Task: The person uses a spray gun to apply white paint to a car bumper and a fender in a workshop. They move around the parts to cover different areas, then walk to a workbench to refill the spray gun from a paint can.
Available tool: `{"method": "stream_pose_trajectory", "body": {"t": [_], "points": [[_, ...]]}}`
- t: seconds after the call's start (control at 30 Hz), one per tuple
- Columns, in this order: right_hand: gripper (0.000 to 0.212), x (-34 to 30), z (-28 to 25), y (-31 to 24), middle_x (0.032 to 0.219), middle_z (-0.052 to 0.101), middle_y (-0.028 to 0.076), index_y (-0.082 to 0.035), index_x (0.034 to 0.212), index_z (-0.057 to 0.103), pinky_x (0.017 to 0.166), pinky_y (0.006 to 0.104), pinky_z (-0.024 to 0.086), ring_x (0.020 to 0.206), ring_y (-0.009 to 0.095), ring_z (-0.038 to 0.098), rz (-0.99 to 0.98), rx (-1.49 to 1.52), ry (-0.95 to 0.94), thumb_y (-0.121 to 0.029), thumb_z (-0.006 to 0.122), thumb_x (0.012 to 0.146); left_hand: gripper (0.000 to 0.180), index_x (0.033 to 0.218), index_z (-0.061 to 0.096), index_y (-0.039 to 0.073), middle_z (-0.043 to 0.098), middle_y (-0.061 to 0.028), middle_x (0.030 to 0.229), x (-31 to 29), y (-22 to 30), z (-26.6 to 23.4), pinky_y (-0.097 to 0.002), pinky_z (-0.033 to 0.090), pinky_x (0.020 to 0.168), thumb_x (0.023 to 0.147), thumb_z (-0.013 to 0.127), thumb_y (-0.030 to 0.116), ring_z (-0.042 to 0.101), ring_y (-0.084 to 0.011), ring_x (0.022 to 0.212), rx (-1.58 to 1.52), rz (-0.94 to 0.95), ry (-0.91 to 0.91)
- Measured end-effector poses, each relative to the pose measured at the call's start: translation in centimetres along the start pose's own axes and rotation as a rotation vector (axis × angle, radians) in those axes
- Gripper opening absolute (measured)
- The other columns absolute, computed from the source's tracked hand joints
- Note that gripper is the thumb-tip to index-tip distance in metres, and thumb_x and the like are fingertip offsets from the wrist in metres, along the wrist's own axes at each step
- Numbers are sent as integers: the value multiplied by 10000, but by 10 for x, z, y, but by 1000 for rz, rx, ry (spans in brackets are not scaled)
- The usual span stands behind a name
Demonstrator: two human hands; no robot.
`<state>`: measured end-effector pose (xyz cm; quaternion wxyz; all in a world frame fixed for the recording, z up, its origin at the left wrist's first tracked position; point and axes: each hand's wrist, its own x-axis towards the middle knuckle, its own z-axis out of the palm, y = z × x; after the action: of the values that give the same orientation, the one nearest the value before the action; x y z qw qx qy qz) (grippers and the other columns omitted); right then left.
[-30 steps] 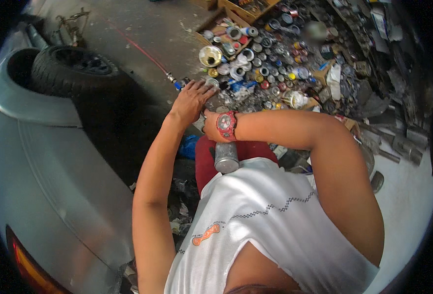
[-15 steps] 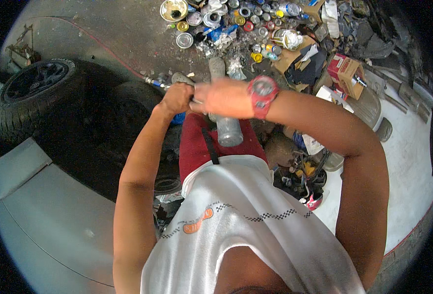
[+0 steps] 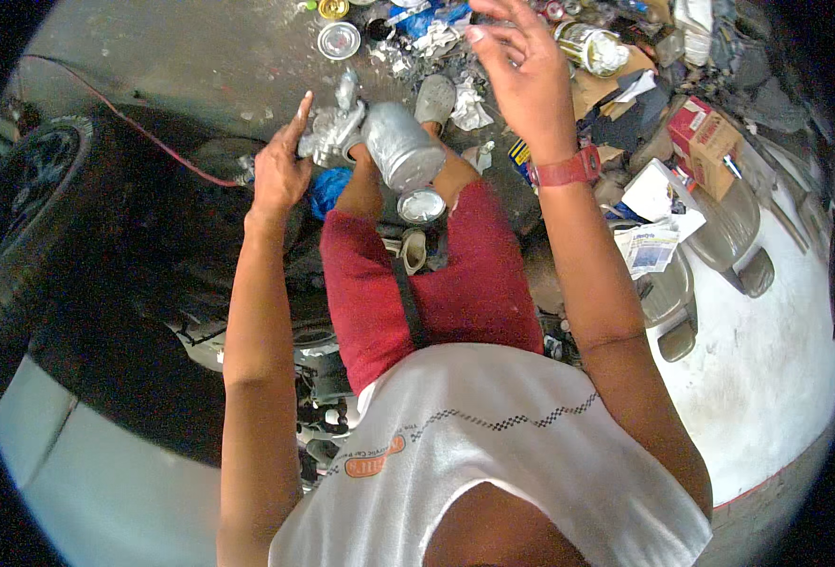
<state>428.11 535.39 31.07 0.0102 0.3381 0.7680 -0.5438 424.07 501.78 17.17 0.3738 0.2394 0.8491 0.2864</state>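
My left hand (image 3: 282, 168) grips a silver spray gun (image 3: 334, 130) at its handle side, one finger stretched out along it. The gun's grey cup (image 3: 404, 153) hangs tilted over my lower legs. My right hand (image 3: 528, 80) is raised at the upper right, fingers spread and holding nothing, well apart from the gun. Under the cup stands an open tin can (image 3: 422, 205) between my legs. A red air hose (image 3: 157, 142) runs across the floor to a fitting near my left hand.
On the left are a wheel (image 3: 25, 189) and a pale car panel (image 3: 124, 477). At the right lie a red-and-brown carton (image 3: 705, 142), papers (image 3: 658, 203) and a white panel (image 3: 757, 350). Cans and scraps litter the far floor, with a round lid (image 3: 339, 41) among them.
My right hand has left the spray gun and moved up and right, opening its fingers. The left hand has shifted left with the gun, whose cup has swung up and forward.
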Motion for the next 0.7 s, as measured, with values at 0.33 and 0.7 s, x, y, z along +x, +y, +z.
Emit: {"method": "stream_pose_trajectory", "body": {"t": [0.33,0.7], "points": [[430,27,68,209,1246,734,93,-14,1516,590,965,293,586,1093,146,704,-15,68,34,-75,643,1093,982,1668,454,324,721,-238,1359,8,-44,77,-527,567,1027,792,659,-71,692,-453,1229,-69,-114,118],[426,0,102,93,1212,759,169,-24,1445,655,956,332,618,1081,212,727,-172,-22,257,-252,688,1087,1015,1689,405,356,728,-278,1273,-12,-56,70,-577,550,992,801,692,-43,692,-504,1148,83,-89,39]]}}
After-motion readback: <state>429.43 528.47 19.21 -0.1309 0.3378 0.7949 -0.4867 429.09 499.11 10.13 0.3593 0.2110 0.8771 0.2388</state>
